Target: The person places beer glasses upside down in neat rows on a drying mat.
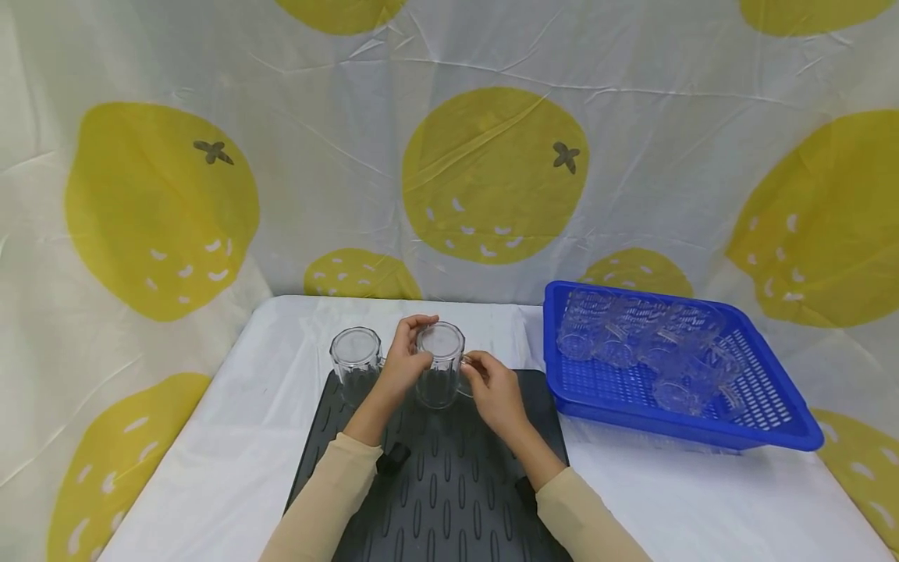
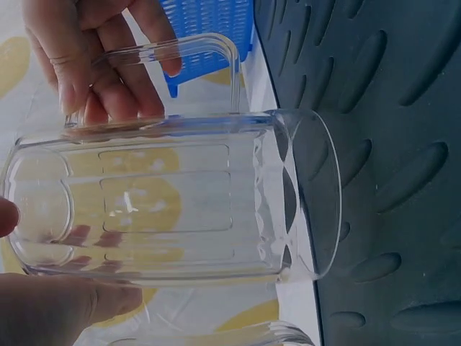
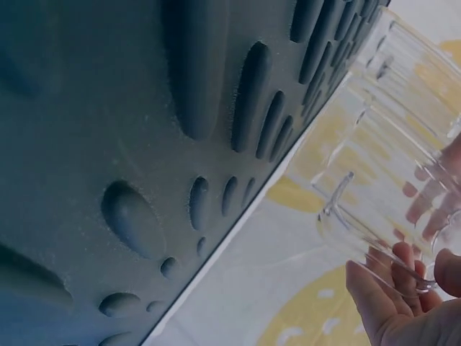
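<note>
Left fingers (image 1: pixel 423 360) hold inverted glass mug (image 1: pixel 439 378); right fingers (image 1: pixel 483 359) grip handle (image 2: pixel 235 81).

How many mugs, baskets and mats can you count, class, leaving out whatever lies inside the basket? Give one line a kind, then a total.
Glass mugs: 2
Blue basket: 1
Dark ridged mat: 1
Total: 4
</note>
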A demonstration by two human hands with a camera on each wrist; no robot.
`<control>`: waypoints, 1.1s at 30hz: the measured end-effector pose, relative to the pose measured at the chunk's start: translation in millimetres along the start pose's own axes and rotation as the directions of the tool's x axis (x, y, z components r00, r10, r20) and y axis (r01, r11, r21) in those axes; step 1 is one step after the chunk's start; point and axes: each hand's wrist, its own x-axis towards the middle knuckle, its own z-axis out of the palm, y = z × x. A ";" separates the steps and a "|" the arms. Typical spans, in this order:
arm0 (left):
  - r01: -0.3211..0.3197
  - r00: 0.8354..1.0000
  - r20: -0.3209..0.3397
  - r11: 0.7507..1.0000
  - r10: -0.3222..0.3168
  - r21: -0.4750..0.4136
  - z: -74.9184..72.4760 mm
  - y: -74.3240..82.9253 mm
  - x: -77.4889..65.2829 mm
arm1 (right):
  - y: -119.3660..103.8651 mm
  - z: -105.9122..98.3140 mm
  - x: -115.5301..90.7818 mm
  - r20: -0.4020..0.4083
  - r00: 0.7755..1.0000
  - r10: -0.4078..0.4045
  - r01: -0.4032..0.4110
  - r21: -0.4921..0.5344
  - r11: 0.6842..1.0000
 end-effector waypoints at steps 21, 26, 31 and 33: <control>0.069 0.997 -0.047 0.997 -0.068 0.029 3.4 -3.4 2.3 | 5.4 4.3 -1.6 0.048 0.999 0.009 -0.004 -0.104 0.995; 0.051 0.997 -0.054 0.998 -0.050 0.023 4.5 -1.0 3.2 | 4.1 2.9 -2.7 0.062 0.998 0.025 -0.020 -0.082 0.996; 0.021 0.998 -0.068 1.000 -0.020 0.022 5.0 2.6 3.7 | 1.1 1.3 -4.5 0.075 0.997 0.031 -0.024 -0.097 0.995; 0.015 0.997 -0.075 1.000 -0.013 0.022 5.0 4.2 3.7 | 0.1 0.6 -5.3 0.072 0.997 0.037 -0.028 -0.117 0.993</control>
